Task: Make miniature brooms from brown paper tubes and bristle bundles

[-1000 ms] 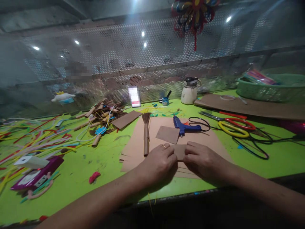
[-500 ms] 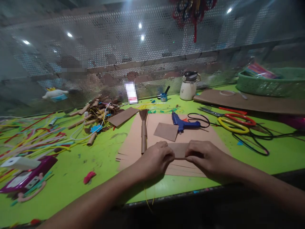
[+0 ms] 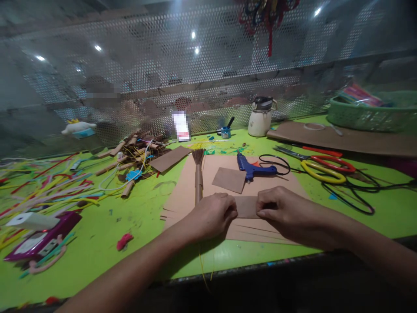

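Observation:
Both hands pinch a small brown paper piece (image 3: 246, 206) over a stack of brown cardboard sheets (image 3: 211, 174) on the green table. My left hand (image 3: 213, 215) grips its left end with fingers curled closed. Its right end is held by my right hand (image 3: 286, 212), thumb and fingers pressed together. Just left of my left hand lies a rolled paper broom with a fringed tip (image 3: 198, 176). Another small brown rectangle (image 3: 230, 179) rests beyond the hands, beside a blue glue gun (image 3: 252, 167).
Scissors with yellow and red handles (image 3: 321, 167) and black cords lie right. A white jar (image 3: 260, 117), a green basket (image 3: 371, 115) and a long cardboard sheet (image 3: 342, 141) stand at the back right. Paper rolls (image 3: 130, 152), coloured pipe cleaners (image 3: 42, 187) and a magenta box (image 3: 39, 239) crowd the left.
The hands have lifted and folded the near edge of the small paper piece and shifted slightly away from me. The view tilted a little.

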The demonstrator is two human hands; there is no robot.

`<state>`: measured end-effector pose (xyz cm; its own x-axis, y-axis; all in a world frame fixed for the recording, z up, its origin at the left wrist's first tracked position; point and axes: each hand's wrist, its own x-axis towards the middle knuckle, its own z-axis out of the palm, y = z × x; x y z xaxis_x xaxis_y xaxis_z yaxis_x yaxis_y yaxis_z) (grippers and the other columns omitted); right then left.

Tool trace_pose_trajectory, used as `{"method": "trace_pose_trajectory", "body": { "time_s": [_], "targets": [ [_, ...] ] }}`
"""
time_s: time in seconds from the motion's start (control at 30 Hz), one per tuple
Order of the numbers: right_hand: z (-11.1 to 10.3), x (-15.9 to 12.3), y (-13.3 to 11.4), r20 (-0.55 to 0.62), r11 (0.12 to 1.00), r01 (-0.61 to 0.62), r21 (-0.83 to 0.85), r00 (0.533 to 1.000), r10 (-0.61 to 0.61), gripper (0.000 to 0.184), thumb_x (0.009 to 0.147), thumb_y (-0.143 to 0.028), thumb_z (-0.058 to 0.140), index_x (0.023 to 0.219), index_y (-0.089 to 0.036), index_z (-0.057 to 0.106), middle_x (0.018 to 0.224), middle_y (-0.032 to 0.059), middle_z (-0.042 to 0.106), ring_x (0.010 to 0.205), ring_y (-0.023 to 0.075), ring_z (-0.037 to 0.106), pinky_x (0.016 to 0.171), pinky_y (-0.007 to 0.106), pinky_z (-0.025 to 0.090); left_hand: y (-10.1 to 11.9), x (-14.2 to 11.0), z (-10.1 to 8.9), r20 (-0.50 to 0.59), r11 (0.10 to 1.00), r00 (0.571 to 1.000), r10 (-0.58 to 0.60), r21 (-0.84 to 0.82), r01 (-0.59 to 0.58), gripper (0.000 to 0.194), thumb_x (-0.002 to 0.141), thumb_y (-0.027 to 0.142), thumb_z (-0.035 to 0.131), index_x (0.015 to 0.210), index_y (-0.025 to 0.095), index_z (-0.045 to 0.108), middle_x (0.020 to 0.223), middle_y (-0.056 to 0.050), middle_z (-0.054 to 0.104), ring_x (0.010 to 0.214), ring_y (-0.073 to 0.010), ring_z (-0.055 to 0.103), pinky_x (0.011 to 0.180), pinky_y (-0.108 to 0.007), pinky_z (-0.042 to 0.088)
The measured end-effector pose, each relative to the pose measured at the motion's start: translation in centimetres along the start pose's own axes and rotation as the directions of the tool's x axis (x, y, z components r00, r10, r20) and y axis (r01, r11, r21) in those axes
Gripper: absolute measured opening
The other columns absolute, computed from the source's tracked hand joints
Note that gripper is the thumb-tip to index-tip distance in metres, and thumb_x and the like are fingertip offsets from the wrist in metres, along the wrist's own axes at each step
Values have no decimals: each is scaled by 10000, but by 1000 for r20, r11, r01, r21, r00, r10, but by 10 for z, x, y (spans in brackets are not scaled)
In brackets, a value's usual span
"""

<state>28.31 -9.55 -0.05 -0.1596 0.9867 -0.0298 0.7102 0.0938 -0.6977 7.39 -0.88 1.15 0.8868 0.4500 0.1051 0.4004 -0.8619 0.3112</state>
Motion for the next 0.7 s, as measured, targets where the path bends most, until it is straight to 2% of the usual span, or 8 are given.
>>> {"method": "trace_pose_trajectory", "body": {
  "time_s": [0.27, 0.5, 0.7],
  "targets": [
    [-2, -3, -8, -39, 1000, 13, -26, 999, -14, 125, 770, -181, 521, 657, -166, 571, 677, -3, 583, 648, 131, 515, 579, 233, 371, -2, 3, -3, 54, 999, 998, -13, -49, 16, 102, 814, 182, 495, 783, 176, 592, 745, -20, 620, 644, -135, 534, 550, -219, 377],
    [-3, 2, -3, 4, 999, 31, -15, 1000, -31, 121, 754, -168, 512, 672, -152, 599, 636, -3, 560, 617, 124, 489, 541, 223, 345, -1, 2, -3, 29, 999, 999, 15, -47, -14, 111, 795, 142, 490, 806, 179, 595, 774, -18, 627, 669, -136, 540, 584, -225, 389],
    [-1, 0, 1, -23, 1000, -14, -9, 1000, 14, 127, 746, -147, 482, 672, -162, 585, 619, -11, 542, 570, 113, 447, 493, 217, 311, -5, -1, 0, -3, 997, 998, 59, -39, -59, 82, 810, 159, 509, 814, 176, 589, 759, -15, 587, 674, -133, 528, 592, -223, 392]
  ]
}}
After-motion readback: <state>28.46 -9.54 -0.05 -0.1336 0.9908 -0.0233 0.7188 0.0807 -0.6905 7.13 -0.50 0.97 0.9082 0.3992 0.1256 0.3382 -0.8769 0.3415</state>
